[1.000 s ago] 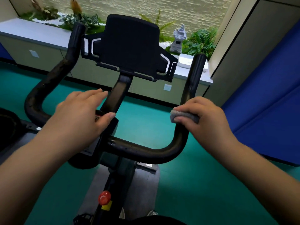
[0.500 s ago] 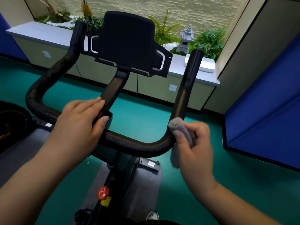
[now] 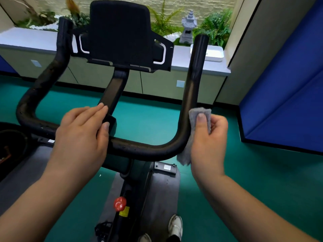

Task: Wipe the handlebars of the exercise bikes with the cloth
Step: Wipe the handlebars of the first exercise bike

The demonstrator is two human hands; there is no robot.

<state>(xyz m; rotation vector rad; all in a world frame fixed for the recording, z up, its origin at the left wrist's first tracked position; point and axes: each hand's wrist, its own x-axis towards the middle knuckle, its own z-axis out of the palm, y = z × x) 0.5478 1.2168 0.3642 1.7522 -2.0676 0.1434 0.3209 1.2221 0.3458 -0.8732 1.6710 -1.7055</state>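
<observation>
Grey cloth (image 3: 195, 130) pinched in right hand (image 3: 208, 142), touching handlebar's (image 3: 139, 149) right bend, centre-right of frame; left hand (image 3: 82, 135) rests flat, fingers straight, mid-bar.

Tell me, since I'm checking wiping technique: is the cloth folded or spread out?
Folded. The cloth is doubled under the right hand's thumb, its end hanging beside the handlebar.
</observation>
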